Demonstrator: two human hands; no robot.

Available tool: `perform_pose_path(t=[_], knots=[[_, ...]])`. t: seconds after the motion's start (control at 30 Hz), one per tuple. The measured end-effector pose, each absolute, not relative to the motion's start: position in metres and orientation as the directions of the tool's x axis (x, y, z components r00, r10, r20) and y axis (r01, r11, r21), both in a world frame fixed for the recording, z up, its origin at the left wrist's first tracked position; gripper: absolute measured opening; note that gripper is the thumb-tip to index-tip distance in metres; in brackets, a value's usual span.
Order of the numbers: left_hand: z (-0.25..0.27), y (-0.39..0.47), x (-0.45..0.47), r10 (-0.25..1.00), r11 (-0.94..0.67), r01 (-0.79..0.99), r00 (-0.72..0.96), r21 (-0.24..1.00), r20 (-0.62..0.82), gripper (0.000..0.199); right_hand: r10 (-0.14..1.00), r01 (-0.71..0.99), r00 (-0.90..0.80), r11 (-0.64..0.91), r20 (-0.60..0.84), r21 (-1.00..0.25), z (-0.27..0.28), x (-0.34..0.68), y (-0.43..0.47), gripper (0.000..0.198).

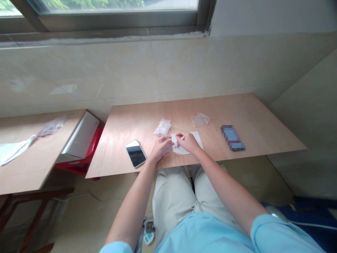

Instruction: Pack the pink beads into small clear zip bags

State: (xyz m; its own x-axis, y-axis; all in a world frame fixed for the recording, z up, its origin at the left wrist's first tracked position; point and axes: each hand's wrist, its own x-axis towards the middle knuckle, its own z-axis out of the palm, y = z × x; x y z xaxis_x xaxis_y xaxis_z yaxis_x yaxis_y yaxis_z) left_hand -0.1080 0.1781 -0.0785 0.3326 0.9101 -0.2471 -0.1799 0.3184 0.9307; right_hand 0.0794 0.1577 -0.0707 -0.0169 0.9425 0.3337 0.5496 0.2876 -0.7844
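Note:
My left hand (160, 148) is closed at the left edge of a white sheet of paper (195, 137). Its fingers hold what looks like a small clear plastic bag (166, 150), partly hidden by the hand. My right hand (187, 142) rests over the paper with thumb and fingers pinched together. Whatever is in that pinch is too small to make out. Small reddish-pink bits (178, 144) lie on the paper beneath the right fingertips. Just beyond my left hand is a clear plastic bag (162, 127) with pale contents.
Another clear bag (200, 119) lies flat behind the paper. One phone (136, 154) is on the left of the wooden table (268, 130), a pixelated phone (233, 137) on the right. A red stool (91, 154) bearing a white box (81, 137) stands between this table and another table (23, 168).

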Motion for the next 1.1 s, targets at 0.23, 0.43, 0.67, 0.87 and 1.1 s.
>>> perform_pose_path(t=[0.23, 0.43, 0.67, 0.87, 1.1], knots=[[-0.082, 0.179, -0.110, 0.915, 0.297, -0.167, 0.332, 0.940, -0.230, 0.046, 0.965, 0.620, 0.003, 0.204, 0.263, -0.757, -0.112, 0.103, 0.137, 0.014], [-0.080, 0.179, -0.110, 0.906, 0.315, -0.177, 0.350, 0.933, -0.239, 0.045, 0.960, 0.654, -0.054, 0.243, 0.276, -0.717, -0.114, 0.098, 0.135, 0.022], [-0.076, 0.179, -0.110, 0.887, 0.353, -0.232, 0.390, 0.907, -0.245, 0.043, 0.955, 0.688, -0.061, 0.250, 0.290, -0.681, -0.115, 0.097, 0.133, 0.019], [-0.077, 0.180, -0.110, 0.885, 0.354, -0.261, 0.405, 0.898, -0.231, 0.039, 0.944, 0.725, -0.072, 0.271, 0.321, -0.634, -0.116, 0.098, 0.131, 0.013], [-0.078, 0.180, -0.112, 0.887, 0.355, -0.230, 0.391, 0.906, -0.248, 0.042, 0.948, 0.757, -0.053, 0.243, 0.314, -0.606, -0.117, 0.096, 0.133, 0.008]])
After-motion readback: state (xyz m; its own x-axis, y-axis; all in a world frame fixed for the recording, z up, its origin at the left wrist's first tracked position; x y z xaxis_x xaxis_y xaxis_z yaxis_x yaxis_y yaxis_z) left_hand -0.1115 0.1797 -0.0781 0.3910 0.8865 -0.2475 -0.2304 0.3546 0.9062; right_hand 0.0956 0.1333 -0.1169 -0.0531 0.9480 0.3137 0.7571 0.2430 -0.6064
